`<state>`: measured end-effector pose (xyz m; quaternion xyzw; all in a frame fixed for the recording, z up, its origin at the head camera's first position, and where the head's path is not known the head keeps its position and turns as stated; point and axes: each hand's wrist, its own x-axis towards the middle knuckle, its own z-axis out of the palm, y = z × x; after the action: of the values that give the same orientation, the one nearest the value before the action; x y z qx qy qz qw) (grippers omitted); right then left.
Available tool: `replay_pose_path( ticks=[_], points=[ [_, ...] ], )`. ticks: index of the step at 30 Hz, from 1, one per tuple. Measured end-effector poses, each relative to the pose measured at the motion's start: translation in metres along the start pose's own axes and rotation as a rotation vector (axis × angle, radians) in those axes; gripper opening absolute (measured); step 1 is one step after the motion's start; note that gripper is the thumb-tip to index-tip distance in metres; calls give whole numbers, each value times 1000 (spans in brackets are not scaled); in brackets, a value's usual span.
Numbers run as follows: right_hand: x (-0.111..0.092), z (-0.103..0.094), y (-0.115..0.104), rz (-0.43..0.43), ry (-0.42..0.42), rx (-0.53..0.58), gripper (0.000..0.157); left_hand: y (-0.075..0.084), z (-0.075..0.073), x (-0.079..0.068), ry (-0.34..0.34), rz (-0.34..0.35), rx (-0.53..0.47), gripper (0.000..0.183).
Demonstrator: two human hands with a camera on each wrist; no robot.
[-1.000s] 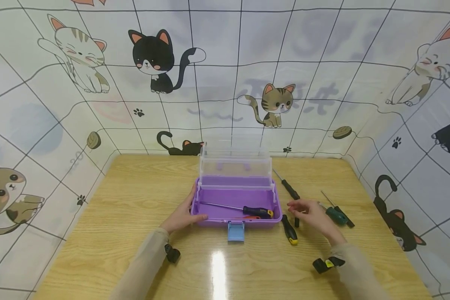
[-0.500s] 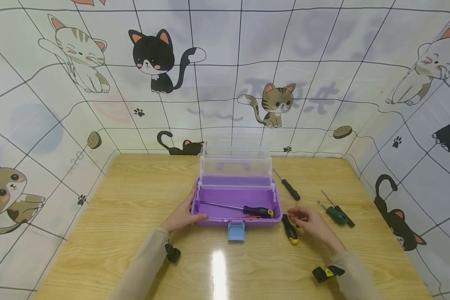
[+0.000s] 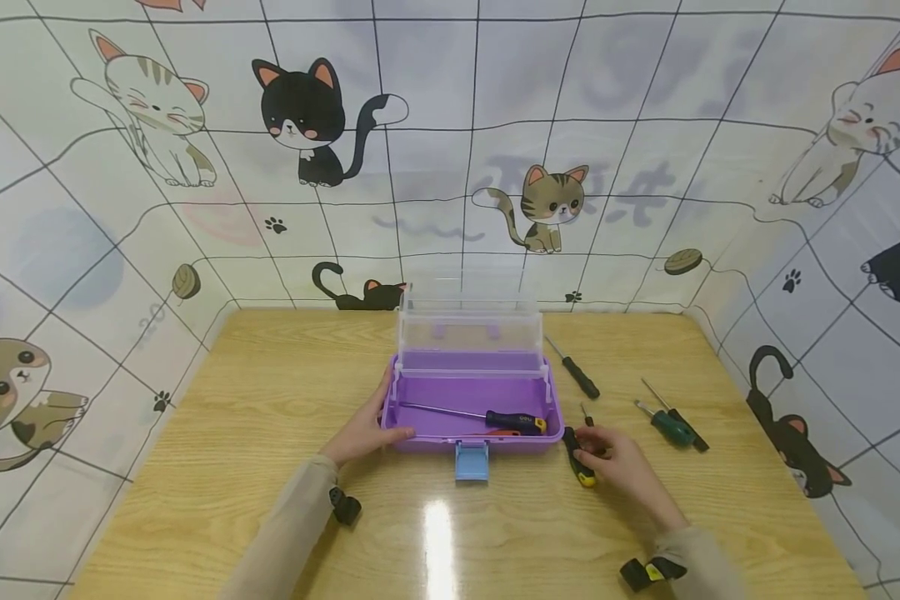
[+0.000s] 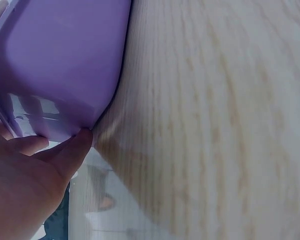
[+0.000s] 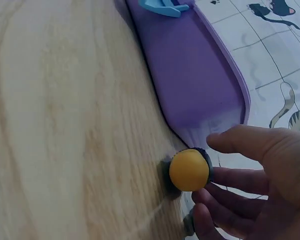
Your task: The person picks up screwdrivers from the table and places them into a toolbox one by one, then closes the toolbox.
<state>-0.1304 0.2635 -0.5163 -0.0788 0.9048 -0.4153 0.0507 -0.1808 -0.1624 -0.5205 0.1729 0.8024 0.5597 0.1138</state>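
Note:
A purple toolbox (image 3: 431,447) with its clear lid (image 3: 471,325) raised stands mid-table. My left hand (image 3: 363,429) grips its left end, thumb over the front rim and fingers against the end wall (image 4: 59,65). Inside lies a long black-and-yellow screwdriver (image 3: 513,422) over a red item (image 3: 502,433). By the box's right front corner, my right hand (image 3: 622,462) is at a short screwdriver with a yellow-ended handle (image 5: 190,170). Its fingers touch the side of that handle, the thumb held just above. A small black screwdriver (image 3: 587,415) pokes out beyond this hand, its rear hidden.
Another black screwdriver (image 3: 581,379) lies right of the box. Farther right, a green-handled screwdriver (image 3: 673,429) lies beside a thin black one (image 3: 693,437). The blue latch (image 3: 472,462) hangs open at the box's front. Cat-patterned sheeting (image 3: 435,167) surrounds the table.
My right hand has moved toward me, from the small black screwdriver to the short yellow-ended one. The small black screwdriver's tip shows now. The left hand stays on the toolbox.

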Motion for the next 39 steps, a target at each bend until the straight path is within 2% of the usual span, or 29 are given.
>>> replay_pose_path(
  ticks=[6, 9, 12, 15, 22, 25, 31, 34, 38, 39],
  points=[
    [-3, 8, -10, 90, 31, -54, 48, 24, -3, -7, -25, -15, -24, 114],
    [-3, 10, -14, 121, 41, -78, 51, 37, -5, -11, -38, -21, -13, 112],
    [-4, 11, -16, 142, 50, -94, 49, 40, -6, -12, -47, -3, -7, 112],
    [-3, 10, -17, 159, 60, -95, 47, 38, -6, -10, -51, 20, -18, 112],
    [-2, 8, -15, 189, 69, -53, 44, 7, -2, -3, -14, 16, -24, 115],
    [-1, 9, -12, 206, 69, -10, 43, 2, -1, -2, 0, 19, -13, 115],
    [-2, 7, -9, 233, 50, 103, 43, 1, -2, -2, -1, 37, -19, 114],
    [-2, 4, -9, 238, 40, 145, 45, 13, -4, -5, -19, 34, -24, 114],
    [0, -1, -7, 212, 40, 157, 46, 13, -3, -4, -18, 32, -13, 114],
    [1, -2, -7, 207, 45, 155, 46, 8, -3, -3, -12, 37, -10, 114]
  ],
)
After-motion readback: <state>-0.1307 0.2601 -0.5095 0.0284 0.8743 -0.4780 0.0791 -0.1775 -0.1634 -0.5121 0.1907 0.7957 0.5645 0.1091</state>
